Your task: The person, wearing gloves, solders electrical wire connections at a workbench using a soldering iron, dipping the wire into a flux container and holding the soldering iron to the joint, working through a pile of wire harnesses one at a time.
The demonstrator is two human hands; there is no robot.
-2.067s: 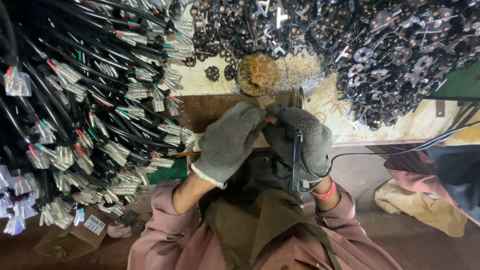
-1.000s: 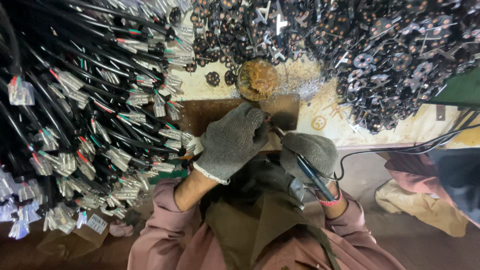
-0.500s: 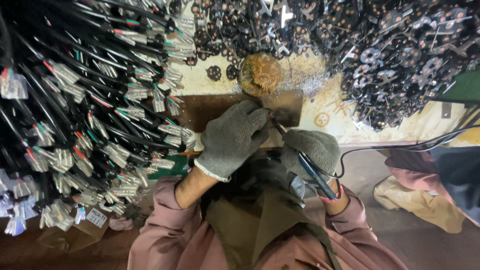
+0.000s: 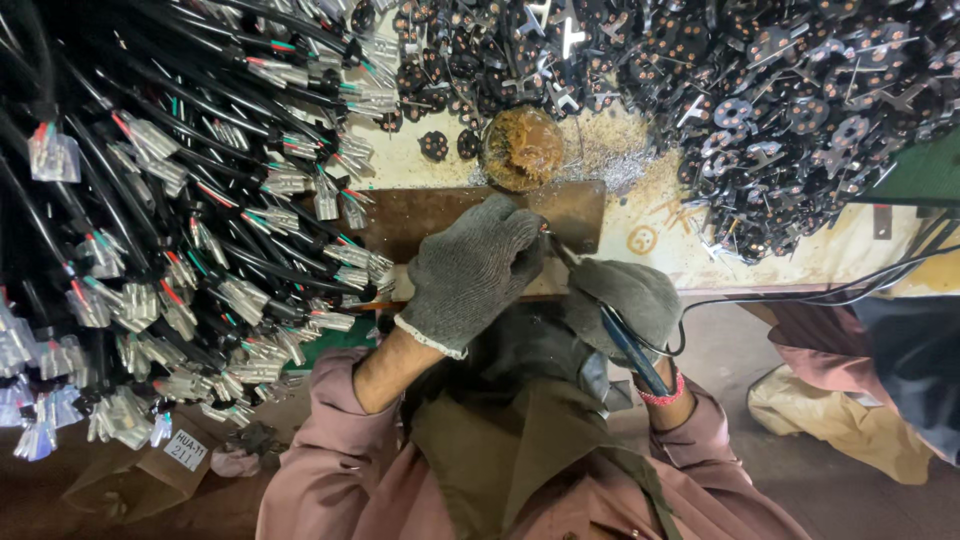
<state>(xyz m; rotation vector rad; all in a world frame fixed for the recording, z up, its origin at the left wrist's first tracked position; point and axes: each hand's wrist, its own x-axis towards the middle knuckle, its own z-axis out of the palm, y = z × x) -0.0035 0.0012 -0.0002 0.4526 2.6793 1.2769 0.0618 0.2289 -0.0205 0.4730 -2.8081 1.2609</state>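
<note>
The gloved right hand (image 4: 628,300) has its grip clamped on a soldering iron (image 4: 612,325); just beside it, the gloved left hand (image 4: 478,270) presses, grip together, on the brown plate (image 4: 420,215).

I am looking down at a small workshop where wires get joined to metal parts; a worn, stained pale workbench (image 4: 640,235) fills the top of my view; a big heap of small dark round metal parts with copper dots (image 4: 760,90) lies on it; a thick bunch of black cables with clear plastic plugs and coloured wire ends (image 4: 180,220) hangs over the left side; a round tin of brown sticky paste (image 4: 521,148) sits by a flat brown metal plate (image 4: 440,215); I see grey knit work gloves and a blue-handled soldering tool with a black cord (image 4: 625,340).
</note>
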